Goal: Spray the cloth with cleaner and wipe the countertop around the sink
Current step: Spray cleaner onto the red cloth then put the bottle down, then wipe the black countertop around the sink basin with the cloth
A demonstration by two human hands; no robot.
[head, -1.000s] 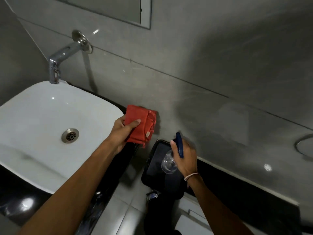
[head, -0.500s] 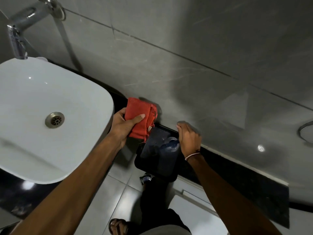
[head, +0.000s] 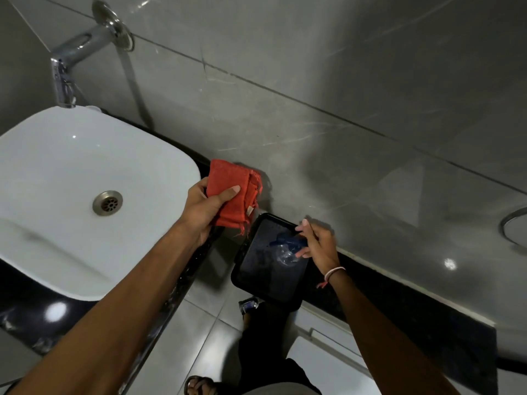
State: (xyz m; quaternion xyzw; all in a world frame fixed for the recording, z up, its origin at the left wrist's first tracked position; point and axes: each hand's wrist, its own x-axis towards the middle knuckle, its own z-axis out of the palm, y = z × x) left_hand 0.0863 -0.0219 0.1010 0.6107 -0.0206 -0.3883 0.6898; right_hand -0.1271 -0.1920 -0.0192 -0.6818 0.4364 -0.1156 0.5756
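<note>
My left hand point(head: 204, 208) grips a folded red cloth point(head: 232, 192), held up just right of the white sink point(head: 57, 172). A clear spray bottle with a blue head point(head: 286, 246) stands on a black tray point(head: 265, 283) at the edge of the black countertop point(head: 399, 292). My right hand point(head: 319, 246) is against the bottle's blue head. Its fingers are spread apart and do not close around the bottle.
A chrome tap point(head: 74, 52) comes out of the grey tiled wall point(head: 313, 81) above the sink. Its drain point(head: 107, 203) sits mid-basin. A round metal ring point(head: 513, 229) shows at the right edge. Below are the tiled floor and my sandalled foot point(head: 199, 384).
My right hand has brought the spray bottle down onto the black tray and its fingers have spread off it. My left hand still holds the red cloth in about the same place.
</note>
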